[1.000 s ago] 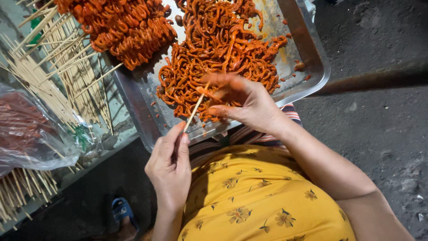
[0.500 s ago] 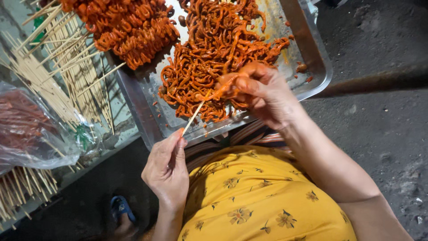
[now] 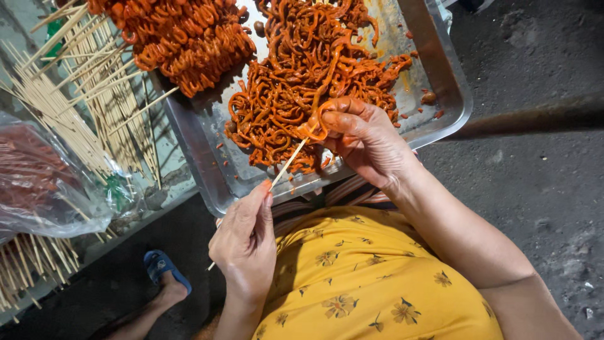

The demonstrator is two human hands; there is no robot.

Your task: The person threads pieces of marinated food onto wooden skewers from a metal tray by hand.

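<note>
My left hand (image 3: 245, 242) grips a thin bamboo skewer (image 3: 287, 165) that points up and to the right. My right hand (image 3: 365, 138) pinches an orange, sauce-coated curled strip of meat (image 3: 316, 123) at the skewer's tip. Both hands are over the near edge of a metal tray (image 3: 440, 75) that holds a loose heap of the same orange strips (image 3: 302, 82). A pile of filled skewers (image 3: 189, 38) lies at the tray's upper left.
Several bare bamboo skewers (image 3: 69, 107) lie spread on a surface to the left. A clear plastic bag with reddish contents (image 3: 38, 182) sits at far left. A foot in a blue sandal (image 3: 160, 271) rests on the dark ground below. A yellow flowered garment (image 3: 365, 277) covers my lap.
My right hand lifted a strip from the heap and brought it to the skewer's tip. My left hand stayed low and kept the skewer angled the same way.
</note>
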